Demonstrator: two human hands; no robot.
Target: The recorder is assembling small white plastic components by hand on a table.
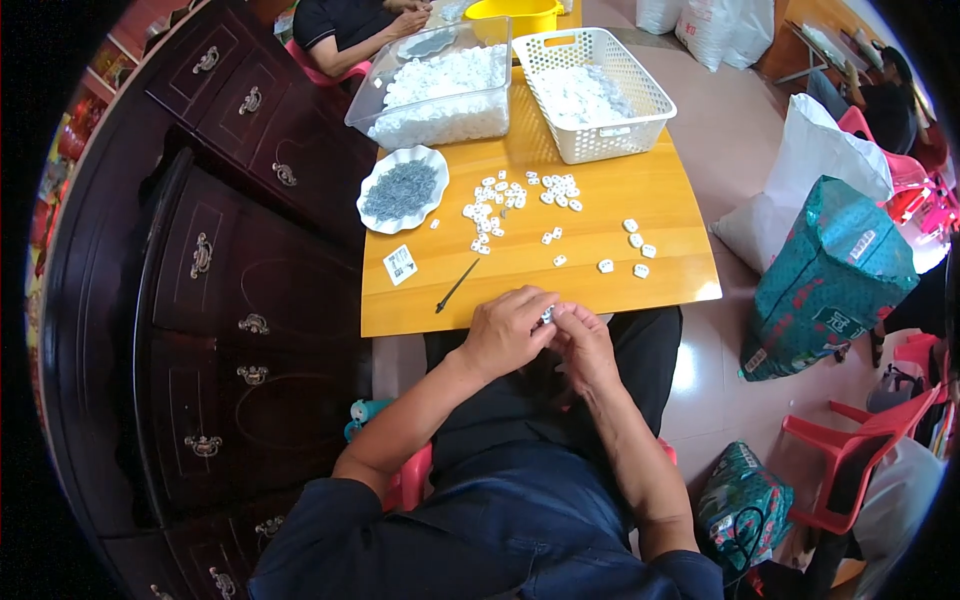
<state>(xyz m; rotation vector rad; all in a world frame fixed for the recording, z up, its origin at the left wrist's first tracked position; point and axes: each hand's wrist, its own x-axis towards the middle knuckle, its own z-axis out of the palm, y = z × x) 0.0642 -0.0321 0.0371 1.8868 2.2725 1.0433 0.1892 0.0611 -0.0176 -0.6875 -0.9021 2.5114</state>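
My left hand (508, 330) and my right hand (588, 348) meet just over the table's near edge. Between their closed fingertips is a small white plastic piece (547, 314), mostly covered by the fingers. Ahead of them, several similar white pieces with dark holes (488, 210) lie clustered mid-table. A few rounder white pieces (636, 240) are spread at the right. Left of my hands is a thin dark rod (457, 286) with a thicker near end. A white scalloped dish (436, 160) holds many tiny grey metal bits, too small to name.
At the table's far side stand a clear bin (440, 125) and a perforated white basket (597, 142), both with white pieces. A printed card (399, 265) lies at the left. Dark drawers (250, 240) line the left; a teal bag (830, 280) stands right. Another person (345, 40) sits beyond.
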